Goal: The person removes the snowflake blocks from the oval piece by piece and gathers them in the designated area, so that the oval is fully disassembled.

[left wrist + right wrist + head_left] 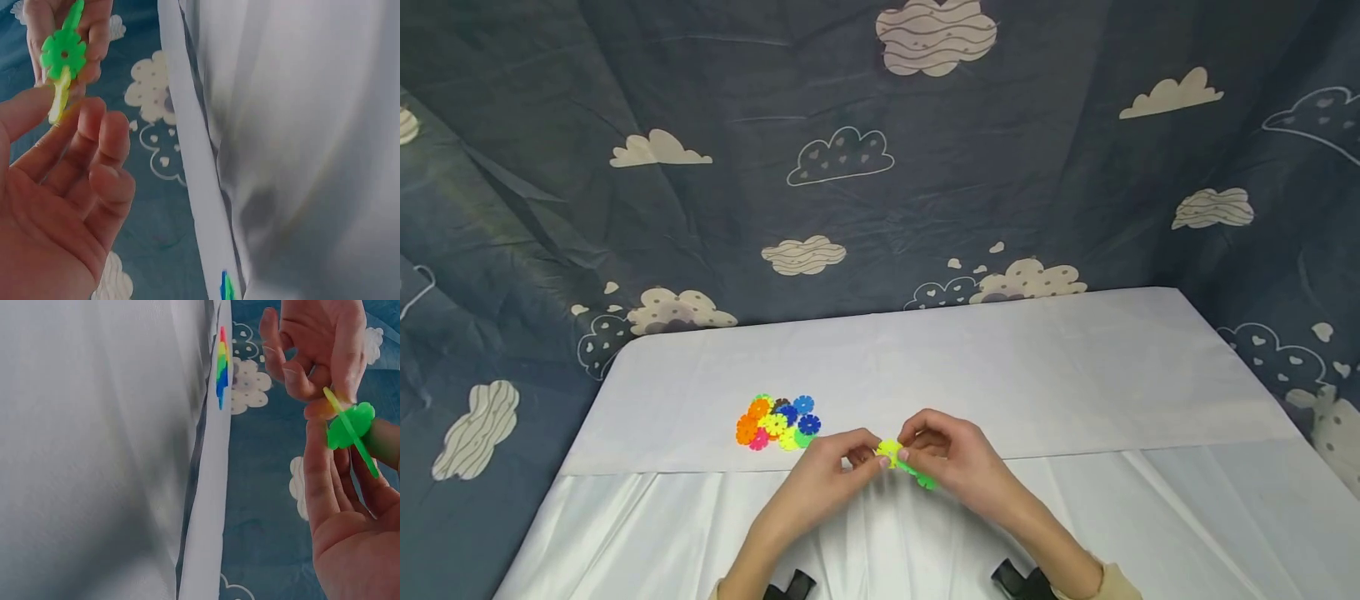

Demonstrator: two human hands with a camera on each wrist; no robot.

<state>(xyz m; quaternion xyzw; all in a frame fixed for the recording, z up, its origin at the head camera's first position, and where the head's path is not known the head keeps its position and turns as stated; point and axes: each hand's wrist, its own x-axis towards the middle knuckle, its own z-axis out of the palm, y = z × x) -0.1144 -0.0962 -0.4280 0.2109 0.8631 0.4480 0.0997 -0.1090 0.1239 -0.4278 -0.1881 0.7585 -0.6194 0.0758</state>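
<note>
Close above the front of the table, both hands meet at a small chain of notched plastic discs. My left hand point(827, 477) pinches the yellow disc point(890, 452) between thumb and index finger; its other fingers curl loosely in the left wrist view. On the other side, my right hand point(964, 467) pinches a green disc point(351, 425) joined to the yellow one, its thumb across the disc's face. A second green disc point(74, 14), seen edge-on in the left wrist view, joins the first at an angle. The right fingers partly cover the chain in the head view.
A pile of notched discs in orange, yellow, blue, pink and green point(775, 422) lies on the white-covered table point(1037, 375), left of the hands. Behind the table hangs a dark blue curtain point(722, 217) with cloud prints. Black wrist mounts point(1022, 581) show at the bottom edge.
</note>
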